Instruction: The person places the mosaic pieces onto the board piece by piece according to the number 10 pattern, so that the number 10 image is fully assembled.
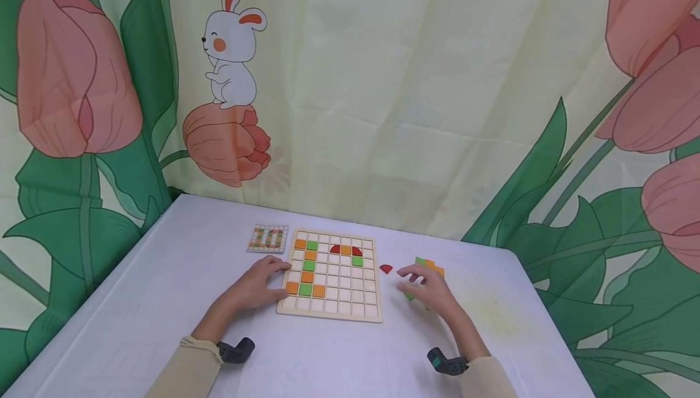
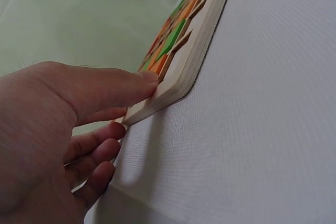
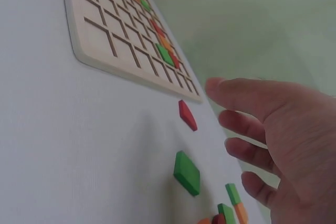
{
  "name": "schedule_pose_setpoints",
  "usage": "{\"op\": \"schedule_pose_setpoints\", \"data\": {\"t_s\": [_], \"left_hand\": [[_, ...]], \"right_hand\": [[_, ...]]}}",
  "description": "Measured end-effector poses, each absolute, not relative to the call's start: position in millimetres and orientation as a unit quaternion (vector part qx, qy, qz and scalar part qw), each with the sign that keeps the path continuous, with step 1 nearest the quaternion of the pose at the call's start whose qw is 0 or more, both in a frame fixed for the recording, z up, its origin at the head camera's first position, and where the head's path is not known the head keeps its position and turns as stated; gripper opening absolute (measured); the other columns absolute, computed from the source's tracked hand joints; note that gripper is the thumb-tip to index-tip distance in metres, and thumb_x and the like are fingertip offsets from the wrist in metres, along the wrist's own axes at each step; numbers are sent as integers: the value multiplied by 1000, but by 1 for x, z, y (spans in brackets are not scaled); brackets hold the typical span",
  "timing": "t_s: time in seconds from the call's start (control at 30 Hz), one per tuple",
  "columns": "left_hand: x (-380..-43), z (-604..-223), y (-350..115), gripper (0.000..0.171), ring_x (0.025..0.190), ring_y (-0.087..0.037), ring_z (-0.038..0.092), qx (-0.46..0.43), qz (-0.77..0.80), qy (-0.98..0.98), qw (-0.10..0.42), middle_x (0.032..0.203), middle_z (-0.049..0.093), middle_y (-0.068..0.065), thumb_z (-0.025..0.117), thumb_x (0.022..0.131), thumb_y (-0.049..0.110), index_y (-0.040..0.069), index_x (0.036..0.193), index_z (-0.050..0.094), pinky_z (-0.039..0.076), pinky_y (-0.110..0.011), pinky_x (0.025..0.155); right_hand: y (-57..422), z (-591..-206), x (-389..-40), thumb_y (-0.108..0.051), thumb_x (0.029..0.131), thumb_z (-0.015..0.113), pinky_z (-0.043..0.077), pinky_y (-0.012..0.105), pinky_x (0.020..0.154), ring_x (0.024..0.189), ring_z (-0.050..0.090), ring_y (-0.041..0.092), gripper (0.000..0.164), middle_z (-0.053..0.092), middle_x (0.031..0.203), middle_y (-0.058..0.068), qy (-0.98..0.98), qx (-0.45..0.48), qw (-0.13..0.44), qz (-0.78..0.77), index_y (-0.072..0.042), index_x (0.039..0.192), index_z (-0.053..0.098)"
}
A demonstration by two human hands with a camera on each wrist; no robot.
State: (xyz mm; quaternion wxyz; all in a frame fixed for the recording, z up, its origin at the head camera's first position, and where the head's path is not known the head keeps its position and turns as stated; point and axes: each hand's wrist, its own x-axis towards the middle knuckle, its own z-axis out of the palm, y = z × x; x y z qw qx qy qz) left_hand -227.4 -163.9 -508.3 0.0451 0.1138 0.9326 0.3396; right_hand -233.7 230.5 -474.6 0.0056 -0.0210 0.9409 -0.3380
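Observation:
A square wooden grid board [image 1: 355, 307] lies on the table, with several orange and green square tiles and two red curved tiles in its cells. My left hand [image 1: 257, 285] rests at the board's left edge; in the left wrist view its thumb [image 2: 121, 85] touches the rim near a corner. My right hand [image 1: 432, 291] hovers right of the board, fingers loosely bent and nothing visible between them. Close to its fingertips lies a loose red quarter-round tile [image 1: 386, 269]. Below that hand in the right wrist view is a green square tile [image 3: 187, 173].
A small pattern card [image 1: 268, 238] with a coloured grid lies beyond the board's upper left side. Several green and orange tiles [image 1: 432, 265] lie behind the right hand, partly hidden. A printed curtain [image 1: 372, 112] hangs behind the white table [image 1: 328, 361].

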Motion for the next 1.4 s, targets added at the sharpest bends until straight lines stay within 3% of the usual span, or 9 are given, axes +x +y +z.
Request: {"op": "schedule_pose_setpoints", "data": {"t_s": [0.2,0.63,0.83,1.2,1.4], "left_hand": [[-227,-509,-165,59,123,-25,49,116,343,931,44,128,53,-4,79,79,27,18,133,58,44,-50,103],[-226,-508,-165,58,121,-25,50,117,344,931,40,127,53,-4,79,79,26,17,132,58,45,-51,102],[-225,-505,-164,58,122,-27,50,115,354,927,42,127,54,-6,78,79,26,16,133,58,45,-51,102],[-225,-506,-164,59,121,-26,50,118,351,928,43,127,53,-5,79,79,25,16,133,58,45,-51,102],[-225,-505,-164,59,121,-26,50,118,351,928,44,127,53,-5,79,79,25,16,133,58,45,-50,102]], "right_hand": [[243,-481,-230,-17,81,77,50,23,58,87,54,19,29,66,99,3,940,-16,2,-341,-16,109,72],[262,-495,-225,-9,77,80,47,18,63,80,50,15,33,61,91,-1,948,-33,9,-315,-19,107,72],[264,-500,-227,-7,78,78,46,18,65,82,50,14,34,64,102,-4,953,-39,8,-300,-23,108,73],[262,-499,-231,-7,77,79,43,20,59,78,48,14,33,62,95,-3,954,-46,13,-297,-20,107,74],[261,-499,-233,-11,77,80,43,20,60,78,48,14,23,61,92,-3,956,-49,10,-288,-20,98,75]]}}
